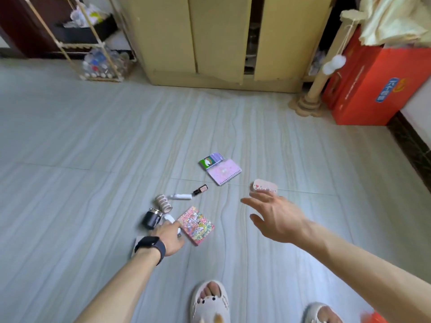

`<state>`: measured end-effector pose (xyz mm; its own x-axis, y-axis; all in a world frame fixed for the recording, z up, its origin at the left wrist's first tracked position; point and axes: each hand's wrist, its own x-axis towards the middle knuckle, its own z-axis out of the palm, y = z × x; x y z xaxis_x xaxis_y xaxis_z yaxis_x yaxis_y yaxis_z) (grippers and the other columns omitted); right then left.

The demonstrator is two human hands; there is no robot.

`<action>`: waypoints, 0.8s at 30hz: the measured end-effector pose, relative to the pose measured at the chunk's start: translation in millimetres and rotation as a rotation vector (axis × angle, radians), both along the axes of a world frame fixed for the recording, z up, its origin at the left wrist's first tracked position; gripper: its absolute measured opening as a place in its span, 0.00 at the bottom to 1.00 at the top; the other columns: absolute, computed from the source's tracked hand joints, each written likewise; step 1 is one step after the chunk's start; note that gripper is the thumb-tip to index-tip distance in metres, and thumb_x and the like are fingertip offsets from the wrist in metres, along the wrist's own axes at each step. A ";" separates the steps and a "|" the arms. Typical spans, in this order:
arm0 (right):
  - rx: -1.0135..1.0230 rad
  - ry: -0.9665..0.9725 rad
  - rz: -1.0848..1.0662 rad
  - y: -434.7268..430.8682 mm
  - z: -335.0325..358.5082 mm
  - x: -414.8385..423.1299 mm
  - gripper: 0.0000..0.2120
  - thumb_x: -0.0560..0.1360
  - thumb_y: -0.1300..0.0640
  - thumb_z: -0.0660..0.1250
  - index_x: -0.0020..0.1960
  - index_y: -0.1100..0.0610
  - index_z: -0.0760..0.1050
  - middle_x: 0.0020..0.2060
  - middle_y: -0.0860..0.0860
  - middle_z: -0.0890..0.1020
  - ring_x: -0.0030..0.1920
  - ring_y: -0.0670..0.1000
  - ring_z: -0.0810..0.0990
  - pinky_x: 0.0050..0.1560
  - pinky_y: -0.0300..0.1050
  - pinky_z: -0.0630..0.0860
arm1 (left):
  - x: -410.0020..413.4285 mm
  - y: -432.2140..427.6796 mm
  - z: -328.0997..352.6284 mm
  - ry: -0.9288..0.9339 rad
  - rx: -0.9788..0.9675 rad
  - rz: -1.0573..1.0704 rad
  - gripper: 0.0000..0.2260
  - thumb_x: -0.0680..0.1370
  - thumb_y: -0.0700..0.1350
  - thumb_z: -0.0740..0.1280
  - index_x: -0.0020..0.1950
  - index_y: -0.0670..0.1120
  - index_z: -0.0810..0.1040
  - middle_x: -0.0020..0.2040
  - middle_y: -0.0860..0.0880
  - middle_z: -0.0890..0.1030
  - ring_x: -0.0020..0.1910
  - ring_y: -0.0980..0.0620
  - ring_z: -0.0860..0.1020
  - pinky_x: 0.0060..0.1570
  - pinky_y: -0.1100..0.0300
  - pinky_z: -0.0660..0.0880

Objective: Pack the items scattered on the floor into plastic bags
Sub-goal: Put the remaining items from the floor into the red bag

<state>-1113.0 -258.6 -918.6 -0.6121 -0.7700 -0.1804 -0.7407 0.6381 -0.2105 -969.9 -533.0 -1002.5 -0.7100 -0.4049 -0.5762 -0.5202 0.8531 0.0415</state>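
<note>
Right hand (pixel 275 217) spread wide; empty

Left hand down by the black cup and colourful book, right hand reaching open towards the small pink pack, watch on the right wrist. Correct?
Not quite. The head view shows the watch on the left wrist, not the right. The rest holds: the left hand is down by the black cup and colourful book, and the right hand reaches open towards the small pink pack.
</note>
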 end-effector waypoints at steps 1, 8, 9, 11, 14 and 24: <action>0.051 -0.023 0.001 -2.3 -16.8 -5.2 0.24 0.81 0.48 0.57 0.77 0.44 0.61 0.77 0.48 0.64 0.78 0.50 0.57 0.73 0.47 0.61 | -1.4 -1.9 -15.4 -0.023 0.007 0.000 0.22 0.73 0.57 0.62 0.66 0.54 0.71 0.65 0.47 0.74 0.62 0.44 0.75 0.60 0.52 0.73; 0.378 -0.219 -0.052 2.8 -127.6 -52.6 0.26 0.82 0.47 0.56 0.78 0.48 0.57 0.77 0.50 0.63 0.78 0.51 0.56 0.73 0.49 0.62 | -46.2 4.3 -102.1 0.055 0.022 -0.065 0.35 0.74 0.57 0.67 0.78 0.52 0.58 0.78 0.44 0.53 0.78 0.41 0.48 0.76 0.51 0.52; 0.404 -0.240 -0.078 2.5 -138.6 -63.7 0.26 0.82 0.47 0.56 0.79 0.48 0.56 0.77 0.50 0.62 0.78 0.51 0.56 0.73 0.49 0.63 | -53.7 6.5 -112.3 0.069 0.016 -0.070 0.38 0.73 0.59 0.68 0.79 0.52 0.55 0.79 0.44 0.50 0.78 0.41 0.45 0.76 0.49 0.50; 0.448 -0.269 -0.136 0.3 -157.5 -87.3 0.28 0.82 0.47 0.56 0.79 0.48 0.54 0.79 0.52 0.58 0.78 0.52 0.56 0.73 0.50 0.63 | -65.3 8.7 -129.7 0.075 -0.009 -0.086 0.46 0.70 0.63 0.69 0.80 0.52 0.48 0.79 0.43 0.46 0.78 0.41 0.42 0.76 0.48 0.49; 0.430 -0.254 -0.222 -8.2 -181.5 -129.7 0.29 0.81 0.47 0.58 0.79 0.47 0.54 0.80 0.53 0.54 0.78 0.56 0.57 0.72 0.54 0.64 | -80.8 4.0 -148.4 0.018 -0.111 -0.107 0.55 0.66 0.69 0.69 0.79 0.52 0.37 0.78 0.36 0.42 0.77 0.37 0.41 0.76 0.46 0.46; 0.429 0.012 -0.278 -15.7 -260.2 -180.6 0.36 0.79 0.43 0.59 0.79 0.43 0.42 0.68 0.57 0.63 0.69 0.58 0.63 0.68 0.57 0.65 | -84.0 37.7 -166.9 -0.056 -0.257 -0.060 0.55 0.59 0.74 0.60 0.79 0.49 0.47 0.62 0.34 0.68 0.64 0.36 0.65 0.67 0.43 0.56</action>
